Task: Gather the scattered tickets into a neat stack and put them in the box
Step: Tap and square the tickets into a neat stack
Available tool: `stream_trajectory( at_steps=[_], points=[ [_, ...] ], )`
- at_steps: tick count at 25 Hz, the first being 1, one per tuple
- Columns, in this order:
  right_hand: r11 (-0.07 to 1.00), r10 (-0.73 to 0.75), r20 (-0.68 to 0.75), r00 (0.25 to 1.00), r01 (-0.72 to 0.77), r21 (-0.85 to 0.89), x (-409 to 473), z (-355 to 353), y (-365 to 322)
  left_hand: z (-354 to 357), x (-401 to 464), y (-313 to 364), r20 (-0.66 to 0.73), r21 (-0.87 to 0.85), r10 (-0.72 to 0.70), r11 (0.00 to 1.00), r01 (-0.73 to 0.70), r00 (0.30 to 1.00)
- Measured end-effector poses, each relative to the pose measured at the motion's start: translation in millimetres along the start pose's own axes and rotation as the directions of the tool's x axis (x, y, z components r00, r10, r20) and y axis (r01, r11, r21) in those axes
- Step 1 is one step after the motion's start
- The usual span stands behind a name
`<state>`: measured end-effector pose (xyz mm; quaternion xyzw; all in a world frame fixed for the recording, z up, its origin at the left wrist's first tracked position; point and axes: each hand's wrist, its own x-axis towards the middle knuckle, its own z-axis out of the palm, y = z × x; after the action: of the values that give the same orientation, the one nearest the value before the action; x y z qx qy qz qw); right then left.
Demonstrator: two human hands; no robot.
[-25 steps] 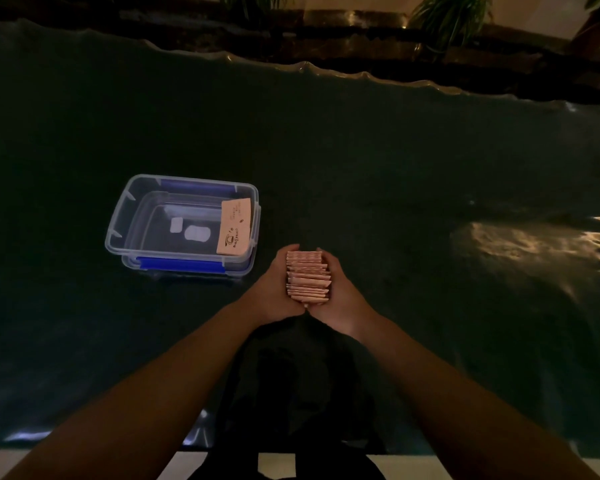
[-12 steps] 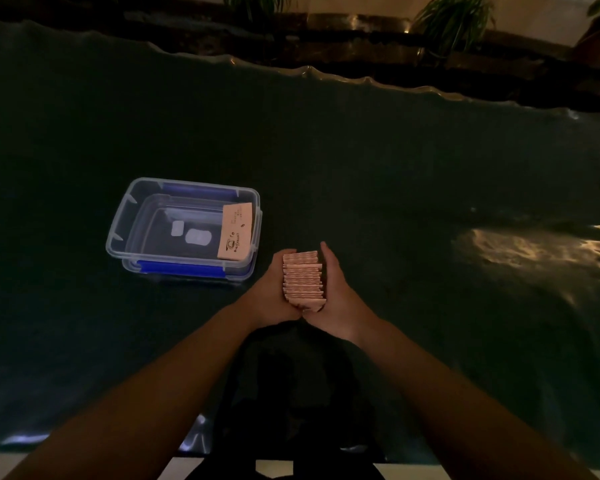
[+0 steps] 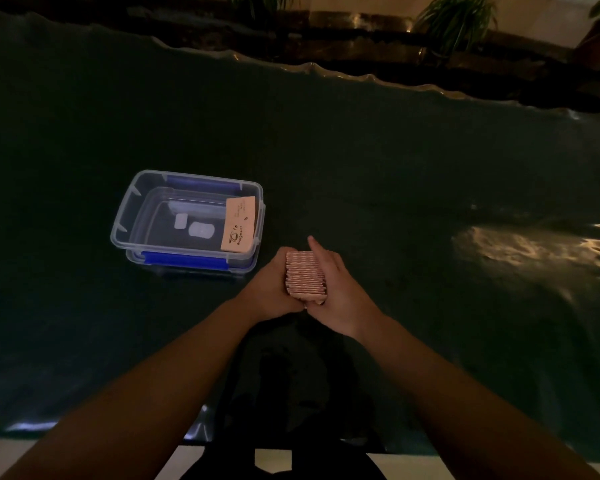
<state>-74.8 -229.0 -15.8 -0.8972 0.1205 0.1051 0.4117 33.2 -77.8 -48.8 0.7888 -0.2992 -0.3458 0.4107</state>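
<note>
A stack of pink tickets (image 3: 305, 274) stands on edge between my two hands, just above the dark green table cover. My left hand (image 3: 269, 287) presses its left side and my right hand (image 3: 336, 289) presses its right side, with the right forefinger raised past the far end. The clear plastic box (image 3: 125, 223) with blue clips sits just to the left of my hands. One single ticket (image 3: 239, 225) leans against the box's inner right wall.
The dark green cover (image 3: 395, 168) spreads over the whole table, with a bright light reflection (image 3: 527, 247) at the right. Potted plants (image 3: 454, 19) and a dark ledge lie beyond the far edge. The near table edge runs below my forearms.
The fanned, uneven tickets have been squeezed into a tighter, more even stack. My right hand has shifted over its right side and its forefinger has lifted.
</note>
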Motion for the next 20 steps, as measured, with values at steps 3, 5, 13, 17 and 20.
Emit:
stream_trajectory(
  at_steps=[3, 5, 13, 17, 20],
  points=[
    [0.996, 0.070, 0.041, 0.997, -0.072, 0.047, -4.6, 3.9, -1.0, 0.7, -5.8, -3.2, 0.036, 0.009, 0.025, 1.000, -0.026, 0.999],
    [0.992, 0.099, 0.056, 0.994, -0.103, 0.078, -6.0, 9.8, -1.7, 2.7, -8.2, -3.7, 0.036, 0.017, 0.027, 0.999, -0.027, 0.999],
    [0.852, 0.285, 0.059, 0.957, -0.281, 0.442, -4.7, 8.3, 5.8, -13.2, -11.0, 8.7, -0.018, -0.130, -0.099, 0.987, 0.096, 0.995],
    [0.653, 0.360, 0.133, 0.923, -0.351, 0.670, -13.2, 8.8, 13.2, -20.3, -16.7, 16.9, -0.001, -0.477, -0.211, 0.859, 0.185, 0.977],
    [0.585, 0.334, 0.118, 0.935, -0.304, 0.752, -15.2, 12.5, 8.2, -19.0, -23.8, 17.4, 0.091, -0.626, -0.196, 0.751, 0.209, 0.976]
  ],
)
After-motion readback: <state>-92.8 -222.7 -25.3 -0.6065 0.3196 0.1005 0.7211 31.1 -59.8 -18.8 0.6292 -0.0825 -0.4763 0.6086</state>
